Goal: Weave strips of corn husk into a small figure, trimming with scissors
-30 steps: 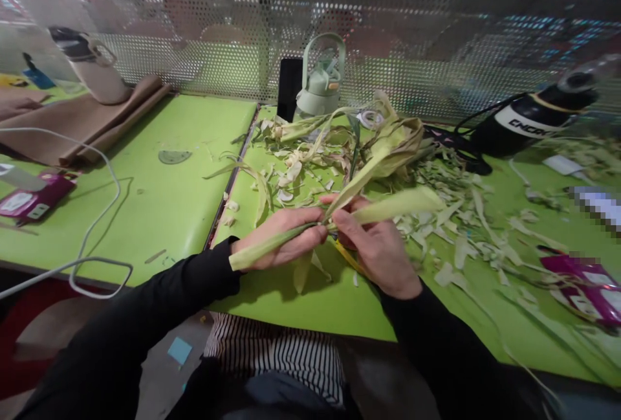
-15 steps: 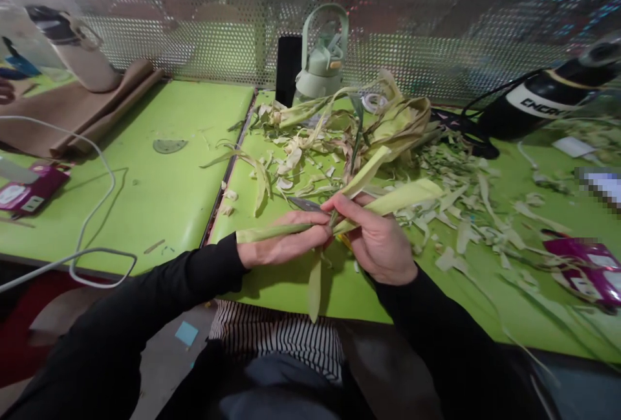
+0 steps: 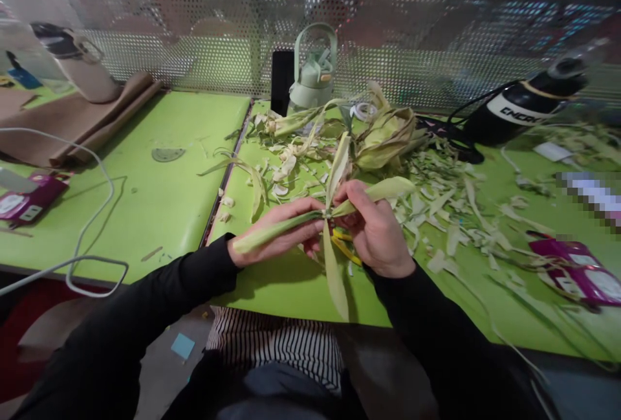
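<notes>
Pale green corn husk strips (image 3: 336, 277) meet in a small knot and spread out like a cross in front of me. My left hand (image 3: 279, 229) is closed on the husk strips near the knot, one strip lying back along it toward the wrist. Pinched around the right-hand strip beside the knot is my right hand (image 3: 376, 229). One strip points away from me and another hangs toward my lap. Yellow scissor handles (image 3: 345, 248) show between and below the hands; whether a hand holds them I cannot tell, and the blades are hidden.
A heap of dry husks (image 3: 388, 138) and many scraps (image 3: 446, 219) cover the green table. Behind stand a pale green bottle (image 3: 313, 87), a dark phone-like slab (image 3: 282, 83) and a perforated screen. A black bottle (image 3: 524, 106) leans right; a white cable (image 3: 92, 213) crosses left.
The husk strips have turned and opened into a clearer cross, the far strip now pointing more directly away. The scissor blade seen beside my left fingers is now hidden. The view has shifted slightly.
</notes>
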Available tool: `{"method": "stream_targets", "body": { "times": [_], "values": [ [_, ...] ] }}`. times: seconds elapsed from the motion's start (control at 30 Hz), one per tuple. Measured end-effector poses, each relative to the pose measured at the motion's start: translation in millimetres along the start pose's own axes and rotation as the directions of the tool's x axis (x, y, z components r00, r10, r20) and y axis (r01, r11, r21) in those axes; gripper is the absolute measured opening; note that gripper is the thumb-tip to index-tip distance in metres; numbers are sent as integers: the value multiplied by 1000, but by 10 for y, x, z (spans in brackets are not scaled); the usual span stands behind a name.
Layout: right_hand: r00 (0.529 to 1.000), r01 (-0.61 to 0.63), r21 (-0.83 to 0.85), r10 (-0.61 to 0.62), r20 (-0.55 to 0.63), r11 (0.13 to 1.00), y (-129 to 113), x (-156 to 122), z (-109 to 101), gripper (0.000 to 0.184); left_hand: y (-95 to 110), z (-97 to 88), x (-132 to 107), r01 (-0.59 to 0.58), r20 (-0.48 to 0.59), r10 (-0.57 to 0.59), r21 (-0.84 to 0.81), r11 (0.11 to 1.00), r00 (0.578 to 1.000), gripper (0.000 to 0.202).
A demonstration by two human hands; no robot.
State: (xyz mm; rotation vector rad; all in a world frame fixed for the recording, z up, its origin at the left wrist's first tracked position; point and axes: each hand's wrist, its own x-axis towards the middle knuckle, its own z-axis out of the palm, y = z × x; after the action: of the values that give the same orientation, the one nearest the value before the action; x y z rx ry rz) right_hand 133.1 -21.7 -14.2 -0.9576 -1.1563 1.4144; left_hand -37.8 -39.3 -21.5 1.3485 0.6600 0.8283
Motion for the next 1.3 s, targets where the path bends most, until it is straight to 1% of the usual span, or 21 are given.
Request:
{"method": "stream_targets", "body": {
  "times": [0.13, 0.27, 0.33, 0.4, 0.47, 0.53, 0.67, 0.73, 0.77, 0.83, 0.9, 0.93, 1.0, 1.1, 1.17, 1.23, 1.3],
  "values": [
    [999, 21, -71, -19, 29, 997, 61, -4, -4, 42, -34, 3, -15, -77, -17, 79, 110, 991, 997, 31],
    [998, -12, -58, 15, 60, 998, 107, -19, -7, 38, -48, -1, -10, -142, -60, 161, 244, 959, 985, 33],
    [998, -6, -68, 10, 66, 998, 104, -27, -14, 38, -57, 14, 13, -181, -85, 208, 254, 950, 974, 33],
    [997, 6, -86, 0, 71, 996, 92, -35, -25, 39, -69, 36, 37, -208, -93, 233, 220, 953, 968, 34],
    [997, 2, -100, 6, 72, 995, 86, -41, -32, 39, -81, 47, 45, -204, -84, 222, 180, 962, 971, 36],
    [997, -28, -109, 35, 65, 994, 97, -42, -28, 40, -91, 34, 28, -200, -65, 216, 192, 961, 974, 36],
    [991, -124, -109, 130, 43, 986, 167, -18, 6, 42, -83, -37, -43, -295, 41, 301, 352, 888, 953, 30],
    [988, -149, -98, 153, 29, 984, 204, 9, 13, 45, -65, -65, -59, -312, 63, 316, 422, 851, 947, 30],
    [987, -155, -95, 158, 24, 983, 215, 24, 10, 47, -56, -75, -56, -307, 59, 314, 442, 843, 948, 31],
    [984, -169, -100, 174, 33, 980, 218, 51, -8, 54, -43, -93, -33, -288, 11, 317, 448, 847, 949, 29],
    [976, -184, -134, 197, 97, 974, 192, 67, -27, 62, -40, -118, 6, -254, -68, 315, 443, 860, 947, 25],
    [971, -174, -160, 197, 138, 972, 172, 69, -33, 66, -44, -135, 27, -235, -103, 312, 451, 861, 944, 24],
    [974, -102, -199, 138, 179, 975, 126, 61, -34, 66, -59, -172, 66, -225, -135, 330, 493, 841, 934, 23],
    [991, 28, -245, 5, 133, 969, 71, 30, -22, 56, -91, -210, 99, -211, -153, 366, 593, 777, 918, 21],
    [993, 78, -313, -44, 113, 947, 48, 7, -21, 53, -106, -215, 104, -187, -171, 381, 651, 736, 909, 19],
    [988, 124, -402, -75, 135, 907, 33, -9, -27, 47, -110, -206, 98, -160, -190, 382, 678, 717, 905, 20],
    [980, 181, -471, -116, 164, 864, 24, -15, -39, 34, -103, -193, 89, -138, -209, 375, 686, 714, 903, 18]
  ]
}}
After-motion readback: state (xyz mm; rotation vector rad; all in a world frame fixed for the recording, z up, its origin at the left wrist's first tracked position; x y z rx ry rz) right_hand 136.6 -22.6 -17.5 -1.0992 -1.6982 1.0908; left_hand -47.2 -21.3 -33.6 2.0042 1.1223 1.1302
